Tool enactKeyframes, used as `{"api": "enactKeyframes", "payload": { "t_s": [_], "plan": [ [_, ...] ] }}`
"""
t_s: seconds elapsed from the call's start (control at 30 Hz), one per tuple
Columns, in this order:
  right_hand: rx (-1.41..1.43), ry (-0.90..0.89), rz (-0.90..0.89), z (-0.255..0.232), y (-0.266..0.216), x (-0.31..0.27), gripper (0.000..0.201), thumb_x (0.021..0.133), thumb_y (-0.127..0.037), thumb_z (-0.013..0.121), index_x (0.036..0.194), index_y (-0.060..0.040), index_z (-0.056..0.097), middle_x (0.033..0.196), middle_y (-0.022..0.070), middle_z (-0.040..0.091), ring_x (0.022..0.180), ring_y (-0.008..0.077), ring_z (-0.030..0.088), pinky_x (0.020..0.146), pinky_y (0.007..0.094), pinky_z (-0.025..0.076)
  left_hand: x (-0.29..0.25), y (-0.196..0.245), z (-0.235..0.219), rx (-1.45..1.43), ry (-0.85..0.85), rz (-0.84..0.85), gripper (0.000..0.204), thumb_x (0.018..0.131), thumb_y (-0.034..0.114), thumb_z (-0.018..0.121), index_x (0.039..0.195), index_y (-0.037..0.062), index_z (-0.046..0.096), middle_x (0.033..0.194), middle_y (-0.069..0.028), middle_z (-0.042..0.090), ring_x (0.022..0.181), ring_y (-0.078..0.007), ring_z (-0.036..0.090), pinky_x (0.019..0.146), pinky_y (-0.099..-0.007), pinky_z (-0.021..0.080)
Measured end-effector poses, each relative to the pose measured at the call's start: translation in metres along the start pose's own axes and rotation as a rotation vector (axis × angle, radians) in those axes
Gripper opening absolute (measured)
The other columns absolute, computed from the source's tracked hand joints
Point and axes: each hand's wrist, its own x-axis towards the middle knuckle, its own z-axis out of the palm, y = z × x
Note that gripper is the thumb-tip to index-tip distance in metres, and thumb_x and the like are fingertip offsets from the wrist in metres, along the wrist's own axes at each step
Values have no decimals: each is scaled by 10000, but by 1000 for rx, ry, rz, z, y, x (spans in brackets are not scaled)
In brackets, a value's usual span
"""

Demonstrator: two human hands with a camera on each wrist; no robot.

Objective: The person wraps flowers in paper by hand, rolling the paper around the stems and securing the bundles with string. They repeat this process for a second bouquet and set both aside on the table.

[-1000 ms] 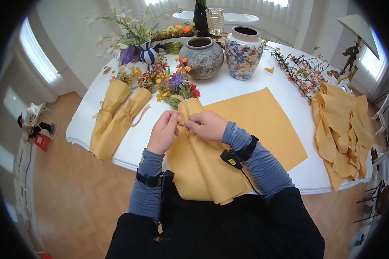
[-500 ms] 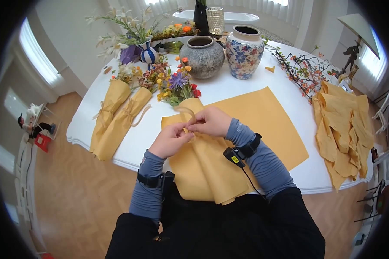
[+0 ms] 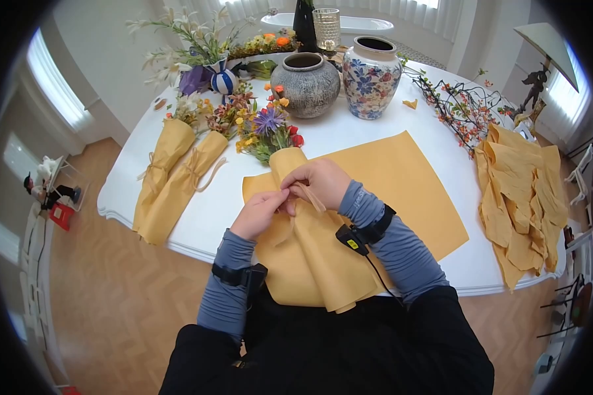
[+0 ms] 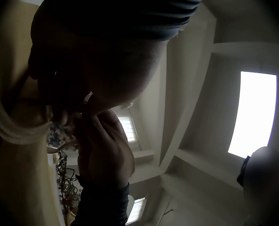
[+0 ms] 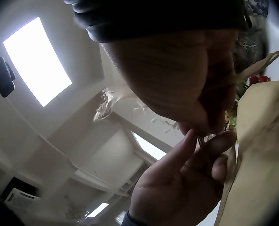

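Observation:
A bouquet (image 3: 269, 128) with purple, red and yellow blooms lies in a rolled yellow paper wrap (image 3: 316, 250). Over the wrap's upper part both hands meet at a tan ribbon (image 3: 314, 199). The left hand (image 3: 260, 214) pinches the ribbon between thumb and fingers; the right hand (image 3: 321, 184) pinches it too, with a loop hanging beside its fingers. In the right wrist view the left hand (image 5: 177, 183) has thumb and fingertips together on a thin strand, touching the right hand (image 5: 172, 80). The left wrist view is dark, and the ribbon (image 4: 17, 132) curves at its left.
Two wrapped bouquets (image 3: 168, 181) lie on the white table (image 3: 125, 171) at the left. Behind stand a grey pot (image 3: 305, 85), a floral vase (image 3: 371, 79) and a striped vase (image 3: 224, 80). Flowering branches (image 3: 464, 112) and crumpled yellow paper (image 3: 520, 197) are at the right.
The ribbon's loop, upright above the hands before, now hangs down to the right, and a tail lies lower on the wrap. The hands remain together, the right one slightly turned.

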Motion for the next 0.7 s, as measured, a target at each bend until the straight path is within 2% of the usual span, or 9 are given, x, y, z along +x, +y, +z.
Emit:
{"api": "enactKeyframes", "payload": {
  "t_s": [0.13,0.2,0.23,0.3,0.43,0.5,0.57,0.63,0.7],
  "plan": [
    [-11,35,-66,4,2,1,183,884,-199,738,1023,-84,764,855,129,743,739,273,715,722,343,570,5,-8,-6,-126,-61,-62,389,1066,261,423,1280,-5,610,1000,-52,713,926,-133,635,852,-251,465],
    [3,9,-63,3,-1,0,178,901,-228,717,1016,-103,769,864,137,739,767,297,714,744,357,571,3,-4,2,-361,-19,53,386,1060,234,409,1322,-6,559,1094,-57,687,964,-127,620,861,-244,460],
    [18,-17,-61,2,-2,-1,181,919,-257,696,1010,-121,774,873,145,736,795,322,712,766,371,572,3,-2,5,-362,-19,53,386,1060,234,409,1322,-6,559,1094,-57,687,964,-127,620,861,-244,460],
    [20,-59,-17,-4,-12,-1,195,936,-262,679,1014,-108,769,879,154,732,798,322,708,770,370,567,3,0,9,-613,74,75,348,1061,224,422,1280,0,576,1126,-58,658,973,-125,611,857,-252,464],
    [141,-206,113,-5,-10,-1,266,995,-289,614,1038,-62,747,876,159,730,782,308,699,783,375,553,9,-16,10,-635,160,135,317,1074,223,426,1248,7,581,1078,-63,662,988,-137,615,898,-275,467],
    [182,-244,118,-8,-8,0,292,1009,-302,597,1051,-50,739,895,160,729,811,299,697,799,378,547,11,-21,11,-576,203,288,251,1078,209,442,1126,32,614,990,-55,660,954,-136,609,899,-301,465],
    [224,-282,122,-8,0,0,318,1023,-314,579,1064,-37,731,914,161,728,840,291,695,814,381,540,8,-12,23,-628,280,345,245,1087,216,422,1066,41,593,955,-64,659,944,-163,614,921,-332,468],
    [224,-154,-51,-4,17,0,352,1034,-335,564,1097,-26,719,993,186,717,948,291,684,856,390,521,6,-5,29,-680,356,402,259,1096,222,401,1006,50,572,920,-73,657,933,-190,619,944,-363,470],
    [150,-104,-110,-14,14,-4,333,1042,-298,552,1105,-17,719,1018,169,708,962,274,670,871,381,520,3,-7,30,-791,417,407,256,1099,246,391,953,79,520,826,-54,594,855,-208,606,929,-410,484]
  ]
}}
